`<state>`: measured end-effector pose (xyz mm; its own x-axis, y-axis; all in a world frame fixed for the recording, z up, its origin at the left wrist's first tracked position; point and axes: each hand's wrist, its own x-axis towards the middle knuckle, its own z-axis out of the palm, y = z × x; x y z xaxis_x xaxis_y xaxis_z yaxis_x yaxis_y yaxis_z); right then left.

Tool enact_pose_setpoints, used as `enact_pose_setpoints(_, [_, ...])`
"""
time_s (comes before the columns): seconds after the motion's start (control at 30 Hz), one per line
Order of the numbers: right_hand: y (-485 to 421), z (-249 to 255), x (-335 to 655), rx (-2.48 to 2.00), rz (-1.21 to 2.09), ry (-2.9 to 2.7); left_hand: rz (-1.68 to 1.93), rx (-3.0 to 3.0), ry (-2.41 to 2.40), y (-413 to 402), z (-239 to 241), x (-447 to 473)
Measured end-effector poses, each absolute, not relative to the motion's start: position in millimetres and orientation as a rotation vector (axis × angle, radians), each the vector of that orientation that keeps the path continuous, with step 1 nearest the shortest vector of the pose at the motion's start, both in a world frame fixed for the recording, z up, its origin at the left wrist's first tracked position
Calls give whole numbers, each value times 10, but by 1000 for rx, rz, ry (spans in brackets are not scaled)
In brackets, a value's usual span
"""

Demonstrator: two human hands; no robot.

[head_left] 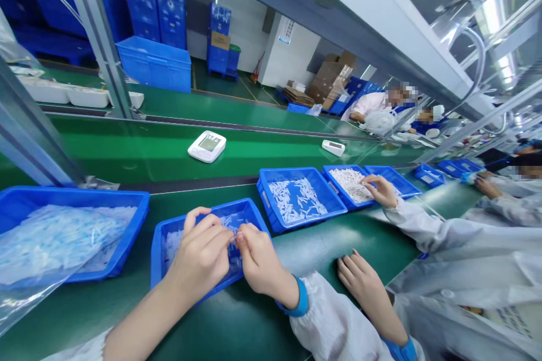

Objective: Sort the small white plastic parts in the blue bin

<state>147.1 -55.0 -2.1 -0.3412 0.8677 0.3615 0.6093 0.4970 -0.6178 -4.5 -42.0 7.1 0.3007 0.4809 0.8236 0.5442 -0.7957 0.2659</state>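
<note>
Both of my hands meet over a blue tray (159, 256) of small pale plastic pieces. My left hand (203, 254) is closed in a pinch, its fingertips hiding whatever lies between them. Almost touching it, my right hand (260, 259) pinches too, thumb against fingers. What the two hands hold is too small and covered to name. Just beyond my right hand stands another blue tray (271, 220) with small white strip-like parts (298, 200). To the left of my hands, a larger blue tray (138, 208) carries a clear bag of pale blue and white pieces (63, 237).
Beyond the trays, a white device with a screen (207, 146) and a smaller white device (333, 148) lie on the green conveyor belt (262, 149). At right, a co-worker's hand (381, 189) reaches over a tray of white parts (349, 180); their other hand (366, 285) rests on the table. A metal post (99, 34) rises at left.
</note>
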Motion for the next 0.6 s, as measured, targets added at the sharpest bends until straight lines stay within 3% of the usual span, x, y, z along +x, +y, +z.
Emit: enact_pose_setpoints(0.6, [-594, -22, 1436, -1234, 458, -2059, -1570, -2495, -993, -440, 95, -31])
